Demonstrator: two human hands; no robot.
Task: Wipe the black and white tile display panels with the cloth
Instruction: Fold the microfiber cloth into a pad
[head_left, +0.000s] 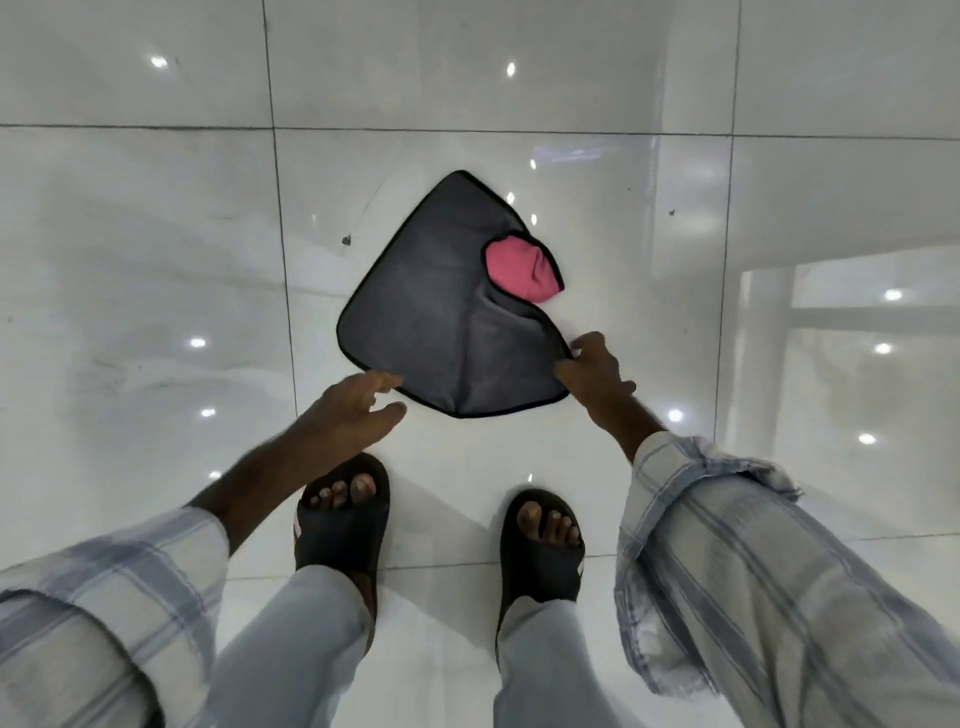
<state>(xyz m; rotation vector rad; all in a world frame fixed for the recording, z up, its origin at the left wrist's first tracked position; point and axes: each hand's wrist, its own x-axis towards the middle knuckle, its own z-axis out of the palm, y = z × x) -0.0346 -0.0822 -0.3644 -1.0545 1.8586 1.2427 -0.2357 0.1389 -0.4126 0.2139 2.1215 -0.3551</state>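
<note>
On my far left, the checked sleeve (104, 597) of the left arm comes in from the bottom corner, the forearm bare beyond it. The left hand (348, 410) reaches forward low over the glossy white floor (156, 260), fingers straight and spread, gripping nothing. Its fingertips (387, 382) come right up to the near-left hem of the cloth (431, 301); I cannot tell whether they actually touch it. Just below that hand is the left foot in a dark sandal (343, 525).

The cloth lies spread on the floor in the middle of my view, ahead of both feet and between the two hands. It is grey with a black border, and one corner on its right side is turned over to show a pink underside (511, 262). A crease runs from that fold down toward the near edge.

Further right is the other sandal (543, 545), and above it the right hand (595, 371). Its thumb and curled fingers close on the cloth's near-right corner, pinching the hem there. The rest of the cloth stretches away to the left of that pinch. The rolled right sleeve (727, 545) fills the lower right.
</note>
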